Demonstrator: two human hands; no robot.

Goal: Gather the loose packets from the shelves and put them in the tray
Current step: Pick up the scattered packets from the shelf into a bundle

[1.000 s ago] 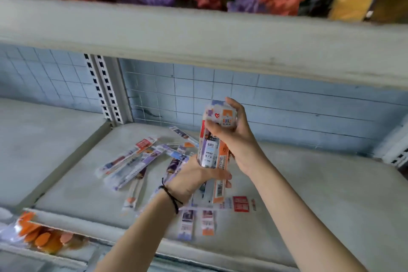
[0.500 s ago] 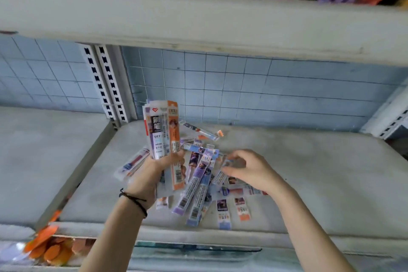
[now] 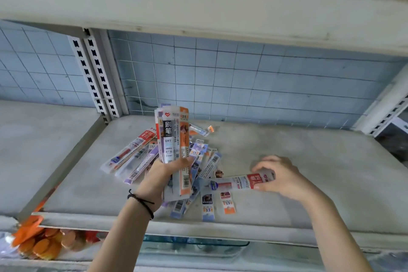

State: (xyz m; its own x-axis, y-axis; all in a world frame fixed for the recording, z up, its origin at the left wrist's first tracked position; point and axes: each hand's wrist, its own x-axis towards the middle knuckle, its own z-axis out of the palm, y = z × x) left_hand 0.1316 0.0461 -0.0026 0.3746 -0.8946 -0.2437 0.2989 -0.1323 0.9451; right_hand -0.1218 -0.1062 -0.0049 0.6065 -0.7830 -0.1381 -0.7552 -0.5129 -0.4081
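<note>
Starting with the pale grey flat shelf board (image 3: 309, 150), its front lip is low, so anything swept forward carelessly could slide off the edge. Below that lip sits a clear, shallow plastic container (image 3: 194, 247), probably the tray; it is mostly hidden, so a blind drop could miss it. On the board lies a fanned pile of long, slim, glossy plastic packets (image 3: 205, 165) in purple, blue and orange, overlapping one another; slick film on slick film means tugging one may drag its neighbours. The left hand (image 3: 161, 176) is curled tight round the lower part of an upright bundle of the same packets (image 3: 172, 137); the bundle splays at the top, and adding more could make inner ones slip out and drop back. The right hand (image 3: 287, 180) pinches one end of a red-and-white clear packet (image 3: 240, 181) between thumb and fingertips, its far end lying against the pile; held only at its tip, it may swing or slip on the way across. Smallest, the blue packet end (image 3: 208, 205) and the orange packet end (image 3: 227, 203) nearest the lip are easily overlooked or nudged over
</note>
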